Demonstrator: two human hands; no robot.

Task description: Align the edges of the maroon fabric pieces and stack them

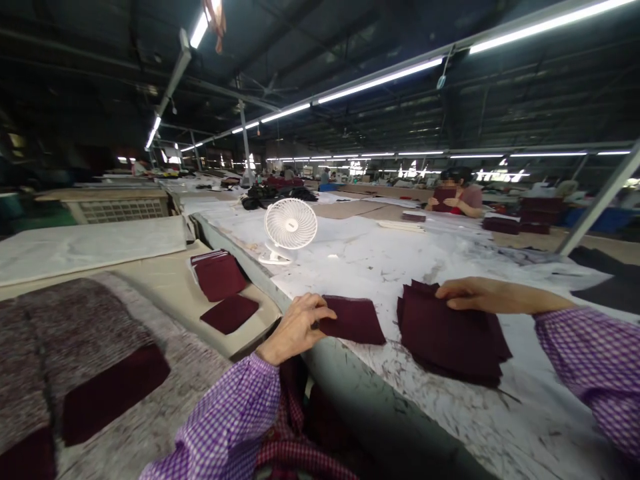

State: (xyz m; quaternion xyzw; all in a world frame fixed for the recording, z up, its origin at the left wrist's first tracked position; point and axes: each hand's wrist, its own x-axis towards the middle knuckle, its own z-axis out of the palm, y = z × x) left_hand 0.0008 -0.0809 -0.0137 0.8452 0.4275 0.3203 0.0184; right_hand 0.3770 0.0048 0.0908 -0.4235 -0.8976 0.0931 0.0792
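Near the edge of the white-covered table, my left hand (299, 325) has its fingers closed on the left end of a maroon fabric piece (356, 320). To the right lies a loose, uneven stack of maroon pieces (450, 337). My right hand (467, 295) rests at the stack's upper edge, its fingertips together on the top piece; whether they grip it is hidden. Left of the table edge, a small maroon pile (219, 275) and a maroon piece (230, 314) lie on a beige surface. Another maroon piece (116, 393) lies on speckled cloth.
A small white fan (291, 224) stands on the white-covered table (350, 250) beyond my left hand. Across the table a person (470, 195) holds maroon fabric near more maroon stacks (540, 212). A grey metal post (603, 197) slants upward at the right.
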